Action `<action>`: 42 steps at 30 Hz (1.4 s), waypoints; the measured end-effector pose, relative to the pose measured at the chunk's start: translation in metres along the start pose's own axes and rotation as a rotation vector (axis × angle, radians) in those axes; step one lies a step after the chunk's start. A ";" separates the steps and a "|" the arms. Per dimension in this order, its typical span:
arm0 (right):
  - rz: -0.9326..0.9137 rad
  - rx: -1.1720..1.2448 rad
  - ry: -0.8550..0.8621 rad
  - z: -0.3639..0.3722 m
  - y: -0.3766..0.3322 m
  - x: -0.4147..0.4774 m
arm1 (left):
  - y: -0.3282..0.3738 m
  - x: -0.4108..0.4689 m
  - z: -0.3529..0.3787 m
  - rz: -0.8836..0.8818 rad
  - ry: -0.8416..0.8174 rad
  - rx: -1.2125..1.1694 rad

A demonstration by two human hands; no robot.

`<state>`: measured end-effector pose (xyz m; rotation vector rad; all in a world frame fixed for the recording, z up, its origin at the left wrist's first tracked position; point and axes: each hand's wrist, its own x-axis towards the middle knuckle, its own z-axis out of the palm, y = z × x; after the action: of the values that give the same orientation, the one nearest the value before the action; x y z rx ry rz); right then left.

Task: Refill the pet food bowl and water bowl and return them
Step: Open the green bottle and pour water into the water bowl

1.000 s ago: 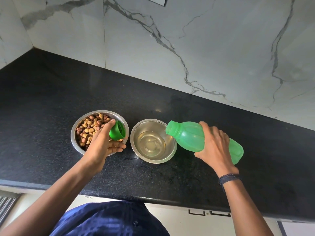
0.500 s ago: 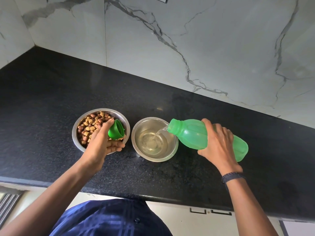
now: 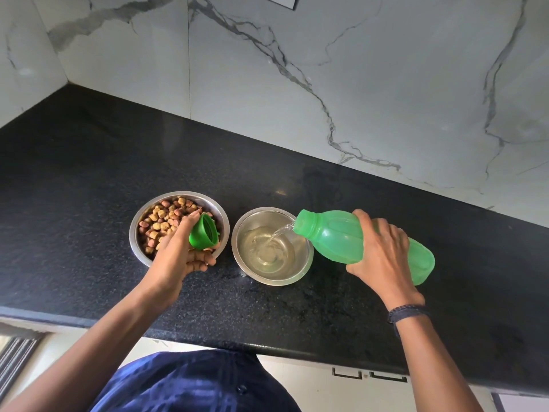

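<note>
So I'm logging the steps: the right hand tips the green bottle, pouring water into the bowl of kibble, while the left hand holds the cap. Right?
Not quite. In the head view the water goes into the other steel bowl, beside the kibble bowl. The right hand does tip the green bottle, and the left hand holds the cap.

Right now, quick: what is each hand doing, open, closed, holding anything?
Left hand: closed on the green cap, over the food bowl.
Right hand: closed around the green bottle, tipped and pouring into the water bowl.
</note>
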<state>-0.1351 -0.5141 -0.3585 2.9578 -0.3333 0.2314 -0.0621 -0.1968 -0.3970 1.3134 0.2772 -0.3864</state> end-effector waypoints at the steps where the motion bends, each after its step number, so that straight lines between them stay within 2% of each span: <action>1: -0.002 -0.005 0.000 0.000 0.000 0.000 | 0.000 0.000 0.000 0.002 -0.004 0.001; 42: -0.011 -0.059 0.066 -0.006 0.005 0.004 | -0.002 -0.005 0.001 -0.004 -0.012 0.001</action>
<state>-0.1331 -0.5185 -0.3516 2.8852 -0.3091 0.3119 -0.0679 -0.1973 -0.3967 1.3111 0.2691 -0.3975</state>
